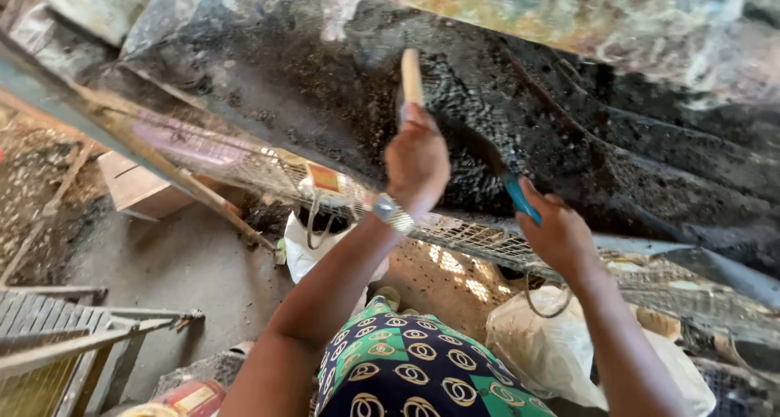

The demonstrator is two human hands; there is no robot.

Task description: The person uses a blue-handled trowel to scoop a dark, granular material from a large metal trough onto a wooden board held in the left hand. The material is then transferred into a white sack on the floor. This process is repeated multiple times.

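Observation:
My left hand (417,158) is closed around a pale wooden handle (412,76) that sticks up above the fist, over a dark, dirt-caked sloping surface (325,100). A watch (387,209) sits on that wrist. My right hand (559,232) grips a blue-handled tool (520,196); its dark blade (471,145) reaches up-left toward the left hand and lies on the dirty surface. A wire mesh edge (471,238) runs just below both hands. My lap shows a green and dark patterned cloth (414,368).
White plastic sacks (561,344) (302,250) hang under the mesh edge. A wooden box (138,188) rests at left on a concrete floor (187,271). Metal-framed cage parts (65,336) stand at lower left. A slanted wooden beam (122,136) crosses the left.

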